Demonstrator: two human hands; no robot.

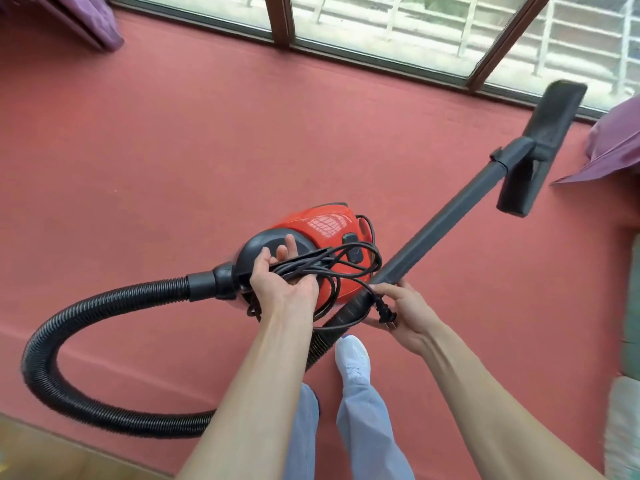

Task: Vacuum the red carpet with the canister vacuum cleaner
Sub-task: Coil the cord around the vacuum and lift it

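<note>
A red canister vacuum cleaner hangs above the red carpet, carried in front of me. My left hand is under its black handle, palm up, with the coiled black power cord looped across the fingers. My right hand holds the lower end of the grey wand and pinches the cord's plug. The wand runs up to the right to the black floor nozzle, which is raised off the carpet. The ribbed black hose loops out to the left and back under my arms.
A wide window with a dark brown frame lines the far edge of the carpet. Purple fabric lies at the top left and at the right. A wooden floor strip shows at the bottom left. My white shoe stands below the vacuum.
</note>
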